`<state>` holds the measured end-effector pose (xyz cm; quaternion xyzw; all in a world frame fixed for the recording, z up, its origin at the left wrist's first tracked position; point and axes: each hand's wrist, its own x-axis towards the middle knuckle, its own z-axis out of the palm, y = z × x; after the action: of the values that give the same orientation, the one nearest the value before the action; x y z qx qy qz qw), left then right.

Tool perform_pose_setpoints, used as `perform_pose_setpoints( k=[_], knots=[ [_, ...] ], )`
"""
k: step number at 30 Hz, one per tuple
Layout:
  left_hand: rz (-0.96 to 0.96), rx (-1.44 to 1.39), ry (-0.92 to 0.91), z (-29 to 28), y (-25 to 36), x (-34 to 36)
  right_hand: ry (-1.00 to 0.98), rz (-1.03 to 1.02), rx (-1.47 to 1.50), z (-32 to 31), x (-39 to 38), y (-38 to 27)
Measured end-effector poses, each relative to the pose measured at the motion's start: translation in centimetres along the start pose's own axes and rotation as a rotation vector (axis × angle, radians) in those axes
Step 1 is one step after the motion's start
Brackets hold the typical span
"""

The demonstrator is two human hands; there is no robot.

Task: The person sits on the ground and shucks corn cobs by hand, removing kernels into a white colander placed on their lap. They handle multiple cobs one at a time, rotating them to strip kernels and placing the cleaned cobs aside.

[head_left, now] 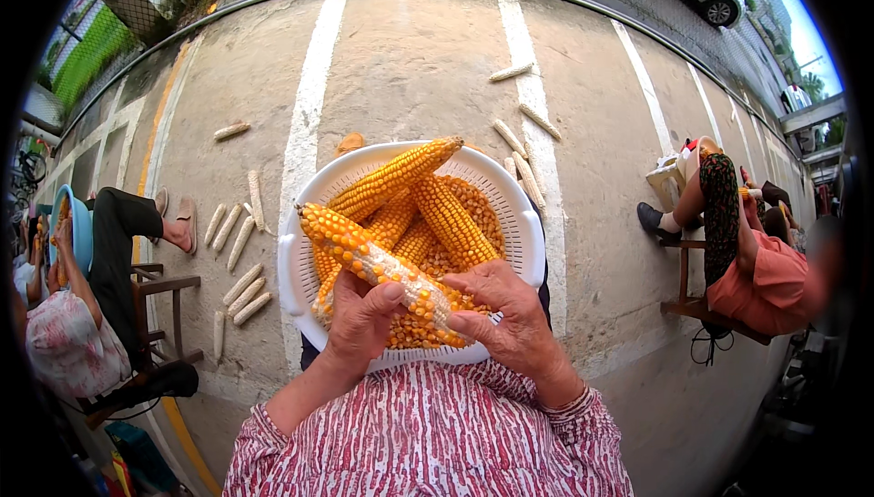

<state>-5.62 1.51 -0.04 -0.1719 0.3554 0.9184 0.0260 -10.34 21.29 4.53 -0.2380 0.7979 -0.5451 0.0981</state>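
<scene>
a: near the lower centre, both hands grip one corn cob (378,263); left hand (360,319) wrapped under it; right hand (505,315) closed on its stripped end.

b: its long axis?

a: lower right up to upper left, over the white colander (296,288); bare cobs (238,297) beyond.

One basket (300,269), approx five corn ears (451,219) inside (overlapping), two hands (364,315).

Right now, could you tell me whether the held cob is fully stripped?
Partly stripped: the corn cob shows bare pale core near both hands, kernels toward its far end.
</scene>
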Motion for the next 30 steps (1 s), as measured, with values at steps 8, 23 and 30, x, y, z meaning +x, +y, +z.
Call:
perform_pose_setpoints(
  k=[8, 23, 30],
  knots=[
    [0.013, 0.034, -0.039, 0.2, 0.1, -0.2, 0.214, -0.175, -0.141, 1.6, -0.2, 0.5],
    [-0.030, -0.033, -0.032, -0.6, -0.1, 0.0, 0.310, 0.178, 0.575, -0.4, -2.1, 2.4],
    [-0.028, 0.074, 0.010, 0.5, 0.3, -0.2, 0.298, 0.065, 0.283, 0.0, -2.4, 1.9]
  ],
)
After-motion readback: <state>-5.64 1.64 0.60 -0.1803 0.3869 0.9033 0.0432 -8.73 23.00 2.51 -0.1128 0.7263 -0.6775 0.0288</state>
